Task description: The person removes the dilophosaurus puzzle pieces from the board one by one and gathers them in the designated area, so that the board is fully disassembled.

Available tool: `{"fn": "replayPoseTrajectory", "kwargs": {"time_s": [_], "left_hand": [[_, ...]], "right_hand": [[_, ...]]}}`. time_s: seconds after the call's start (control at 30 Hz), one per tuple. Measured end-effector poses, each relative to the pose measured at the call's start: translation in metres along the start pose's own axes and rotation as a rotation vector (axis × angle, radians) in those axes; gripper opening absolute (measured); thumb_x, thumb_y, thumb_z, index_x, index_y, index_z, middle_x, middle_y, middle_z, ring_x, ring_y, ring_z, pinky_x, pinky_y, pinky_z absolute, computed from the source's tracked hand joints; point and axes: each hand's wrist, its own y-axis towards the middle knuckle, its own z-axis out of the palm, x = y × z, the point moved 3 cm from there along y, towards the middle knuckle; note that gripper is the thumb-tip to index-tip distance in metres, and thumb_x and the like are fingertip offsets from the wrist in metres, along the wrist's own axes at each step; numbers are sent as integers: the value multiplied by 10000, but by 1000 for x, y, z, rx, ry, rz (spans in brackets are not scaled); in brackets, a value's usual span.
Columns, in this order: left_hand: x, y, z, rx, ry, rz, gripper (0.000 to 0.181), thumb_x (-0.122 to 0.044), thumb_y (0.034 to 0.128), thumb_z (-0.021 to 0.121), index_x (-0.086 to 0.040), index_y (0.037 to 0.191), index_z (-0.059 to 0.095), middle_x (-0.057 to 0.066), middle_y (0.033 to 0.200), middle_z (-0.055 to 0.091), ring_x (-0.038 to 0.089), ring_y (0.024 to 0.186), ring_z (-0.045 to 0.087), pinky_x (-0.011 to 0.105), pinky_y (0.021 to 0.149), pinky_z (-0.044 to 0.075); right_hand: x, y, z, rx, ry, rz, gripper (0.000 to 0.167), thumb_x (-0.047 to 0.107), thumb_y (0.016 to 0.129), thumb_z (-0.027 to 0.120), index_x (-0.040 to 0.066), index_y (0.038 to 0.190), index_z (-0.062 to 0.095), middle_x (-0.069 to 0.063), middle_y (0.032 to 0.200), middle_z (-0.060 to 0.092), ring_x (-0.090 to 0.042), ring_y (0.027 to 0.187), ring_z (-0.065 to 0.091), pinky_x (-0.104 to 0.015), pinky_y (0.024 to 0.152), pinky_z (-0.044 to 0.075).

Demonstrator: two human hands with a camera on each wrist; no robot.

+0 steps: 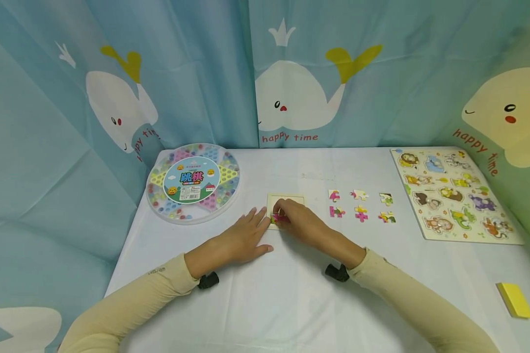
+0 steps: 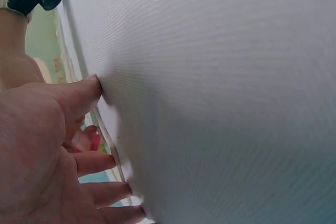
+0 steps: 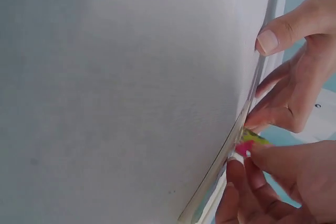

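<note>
Along the tray's [image 1: 269, 202] left edge, we see the left hand [image 1: 246, 239] resting, fingers spread; over the near-left corner, just right of those fingertips, the right hand [image 1: 304, 223] pinches a piece [image 1: 275, 218]; farther right lie six loose pieces [image 1: 361, 214].

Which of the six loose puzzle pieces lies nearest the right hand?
The lower-left piece in the head view; the others lie farther from the right hand.
</note>
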Motion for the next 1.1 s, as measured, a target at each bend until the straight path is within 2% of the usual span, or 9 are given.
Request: {"fn": "replayPoseTrajectory", "kwargs": {"time_s": [0.1, 0.27, 0.53, 0.73, 0.93, 1.1], "left_hand": [[0, 0, 0, 3, -2, -2, 796, -521, 1078, 547, -30, 1650, 291, 201, 1754, 153, 426, 1615, 155, 570, 1269, 264], [1, 0, -1, -11, -12, 2, 776, -517, 1076, 555, -30, 1630, 314, 207, 1750, 166, 433, 1611, 165, 573, 1268, 265], [1, 0, 1, -27, -25, 6, 724, -512, 1063, 585, -32, 1560, 367, 201, 1747, 189, 429, 1608, 187, 567, 1269, 267], [3, 0, 4, -14, -35, -13, 824, -531, 1065, 569, -16, 1644, 291, 179, 1761, 145, 397, 1625, 143, 542, 1288, 224], [3, -1, 4, -10, -42, -19, 881, -543, 1063, 565, -12, 1674, 217, 171, 1764, 126, 385, 1629, 123, 527, 1295, 212], [2, -1, 3, -18, -61, -17, 888, -532, 1061, 576, -12, 1676, 205, 170, 1764, 131, 385, 1630, 121, 529, 1296, 207]], "right_hand": [[2, -3, -4, -23, 31, -27, 176, -26, 972, 716, 56, 1119, 664, -89, 994, 716, -222, 911, 676, -418, 868, 581], [1, -10, -17, -67, 86, -30, 195, -38, 979, 696, 47, 1154, 709, -82, 1037, 737, -232, 941, 686, -434, 873, 581], [-22, -32, -53, -81, 111, 98, 219, -13, 1021, 650, 42, 1227, 696, -91, 1064, 730, -256, 964, 714, -398, 807, 582], [-53, -58, -76, -78, 135, 214, 171, 22, 1029, 655, 34, 1200, 652, -91, 1011, 750, -266, 953, 724, -389, 794, 548], [-77, -84, -86, -34, 117, 274, 120, 95, 1032, 683, 72, 1150, 684, -32, 973, 763, -205, 918, 701, -336, 772, 517], [-87, -98, -86, 22, 124, 279, 116, 88, 1026, 685, 94, 1139, 715, -15, 973, 751, -170, 904, 672, -342, 777, 513]]}}
